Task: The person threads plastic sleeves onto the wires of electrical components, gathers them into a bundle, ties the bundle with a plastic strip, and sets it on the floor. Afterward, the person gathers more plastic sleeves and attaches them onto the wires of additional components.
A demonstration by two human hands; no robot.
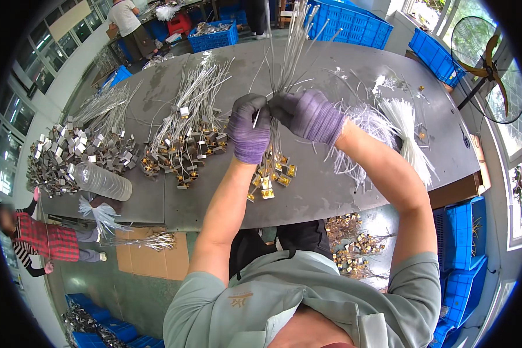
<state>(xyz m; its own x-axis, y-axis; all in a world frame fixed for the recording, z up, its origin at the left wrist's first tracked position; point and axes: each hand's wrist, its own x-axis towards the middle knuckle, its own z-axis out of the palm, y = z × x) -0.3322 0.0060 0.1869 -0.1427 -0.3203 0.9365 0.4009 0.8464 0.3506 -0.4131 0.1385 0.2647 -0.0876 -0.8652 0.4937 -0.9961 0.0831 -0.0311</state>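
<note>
My left hand [250, 129], in a purple glove with dark fingers, is closed around a bundle of thin grey wires [288, 65]. A short pale strip pokes out at its fingers. My right hand [311, 115], gloved alike, pinches the same bundle close beside the left; its fingertips are partly hidden. The wires fan out above my hands toward the far side of the table. Below them hang small square metal pieces with yellow faces [267, 184]. Right of my right forearm lies a sheaf of thin white plastic strips [405, 129], with looser strips beside it.
More wires with metal ends [182, 148] lie on the grey table [214, 200], left of a heap of metal pieces [61, 153] and a clear plastic bottle [104, 181]. Blue crates [354, 24] and a fan [488, 69] stand beyond. Two people are off left.
</note>
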